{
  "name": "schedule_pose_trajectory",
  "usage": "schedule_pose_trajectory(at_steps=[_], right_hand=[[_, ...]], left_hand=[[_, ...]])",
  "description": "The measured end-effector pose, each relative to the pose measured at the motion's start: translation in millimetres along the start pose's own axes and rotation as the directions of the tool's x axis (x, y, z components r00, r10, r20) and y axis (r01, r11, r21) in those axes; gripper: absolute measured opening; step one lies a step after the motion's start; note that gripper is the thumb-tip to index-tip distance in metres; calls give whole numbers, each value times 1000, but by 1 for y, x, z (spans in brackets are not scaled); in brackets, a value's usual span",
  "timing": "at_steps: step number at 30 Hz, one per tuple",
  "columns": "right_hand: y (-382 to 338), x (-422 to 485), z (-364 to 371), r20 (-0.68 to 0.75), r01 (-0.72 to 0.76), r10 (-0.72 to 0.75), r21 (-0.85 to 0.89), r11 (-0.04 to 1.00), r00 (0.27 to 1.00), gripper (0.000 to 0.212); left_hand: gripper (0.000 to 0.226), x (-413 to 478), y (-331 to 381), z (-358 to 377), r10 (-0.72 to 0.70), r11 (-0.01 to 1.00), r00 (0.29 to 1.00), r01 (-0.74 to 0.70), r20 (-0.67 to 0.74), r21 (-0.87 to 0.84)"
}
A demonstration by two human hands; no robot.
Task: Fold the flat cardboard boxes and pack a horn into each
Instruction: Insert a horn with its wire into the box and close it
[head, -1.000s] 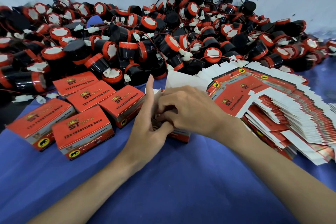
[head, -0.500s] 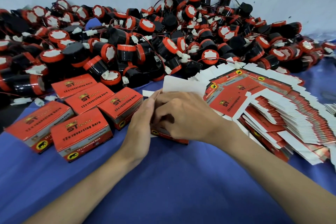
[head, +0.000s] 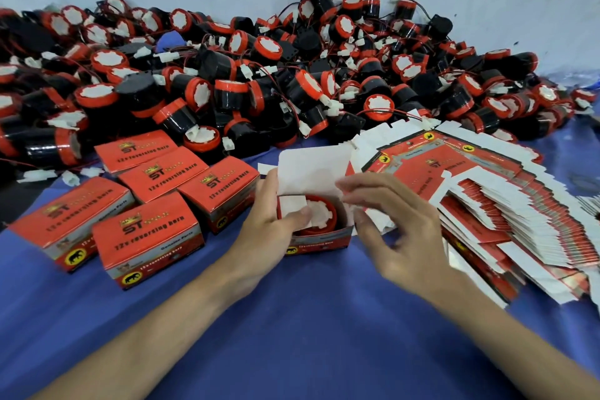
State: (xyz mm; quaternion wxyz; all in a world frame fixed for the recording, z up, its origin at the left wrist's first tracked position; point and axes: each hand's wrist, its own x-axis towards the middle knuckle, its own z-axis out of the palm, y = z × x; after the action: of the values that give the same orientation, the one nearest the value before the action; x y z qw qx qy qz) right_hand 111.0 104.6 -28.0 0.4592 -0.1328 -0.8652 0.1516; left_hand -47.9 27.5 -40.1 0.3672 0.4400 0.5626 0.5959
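Underneath everything, a blue-covered counter (head: 292, 344) carries a wide heap of black-and-red horns (head: 292, 81) along the wall. To the right lies a fanned stack of flat cardboard boxes (head: 506, 214). To the left are five closed red boxes (head: 149, 237), printed "12v reversing horn".

Between them stands an open box (head: 319, 243), its white lid flap (head: 311, 169) upright at the back. One horn (head: 321, 216) sits inside, red rim and white face up.

The left hand (head: 269, 227) grips the box's left end. Its fingers reach up along the outer wall, and its thumb presses a small white side flap (head: 292, 208) down onto the horn.

The right hand (head: 399, 230) hangs just right of the box with its fingers spread, gently curved and holding nothing. Whether its fingertips touch the right side flap I cannot tell.

Half a second ago both hands were bunched together over the box, hiding its inside. Since then the right hand has drawn away to the right, and the horn and the box's inside have come into view.
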Motion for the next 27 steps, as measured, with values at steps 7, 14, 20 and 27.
schedule_pose_trajectory(at_steps=[7, 14, 20, 27], right_hand=[[1, -9, 0, 141, -187, 170, 116, 976, 975, 19], [-4, 0, -3, 223, -508, 464, 516, 690, 857, 37], [-3, -2, -5, 197, -447, 401, 393, 804, 895, 20], [3, -11, 7, -47, -240, 250, 154, 958, 967, 27]], left_hand=[[25, -1, 0, 2, 91, 995, 995, -90, -29, 50], [28, -2, 2, -2, 299, 918, 954, -296, 29, 264], [44, -4, 1, -16, 419, 700, 876, -479, 239, 530], [45, 3, 0, -21, 474, 538, 823, -553, 313, 636]])
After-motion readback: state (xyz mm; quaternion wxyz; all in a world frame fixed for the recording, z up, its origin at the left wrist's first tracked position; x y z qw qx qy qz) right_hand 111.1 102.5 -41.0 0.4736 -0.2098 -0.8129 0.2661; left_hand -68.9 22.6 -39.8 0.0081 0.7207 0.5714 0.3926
